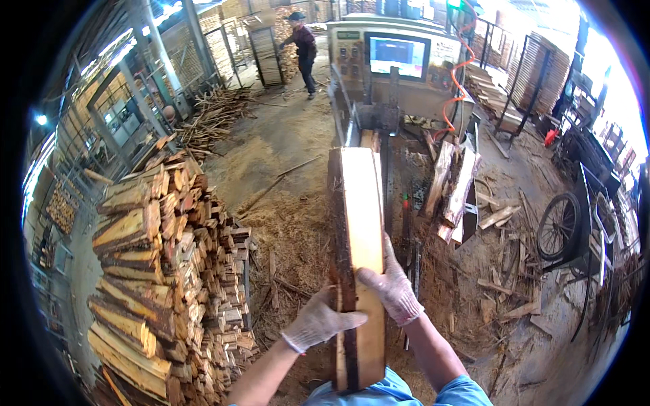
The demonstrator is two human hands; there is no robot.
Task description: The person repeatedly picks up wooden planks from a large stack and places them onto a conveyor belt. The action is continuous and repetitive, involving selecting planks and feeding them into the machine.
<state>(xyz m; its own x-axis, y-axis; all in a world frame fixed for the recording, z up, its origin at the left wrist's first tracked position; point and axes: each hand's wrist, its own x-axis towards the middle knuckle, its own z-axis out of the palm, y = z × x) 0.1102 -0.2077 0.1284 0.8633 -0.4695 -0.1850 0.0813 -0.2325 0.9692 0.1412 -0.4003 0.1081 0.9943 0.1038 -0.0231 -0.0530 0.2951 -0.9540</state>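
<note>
The plank (364,223) lies between the left hand (321,319) and the right hand (393,289), near end by the shirt (398,392); both grip its long edges, thumbs (369,277) on top, the right farther forward, forearms (433,353) angled inward

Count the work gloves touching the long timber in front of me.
2: one on the left hand, at the left of the timber; one on the right hand, at its right. Parts of both are hidden.
</note>
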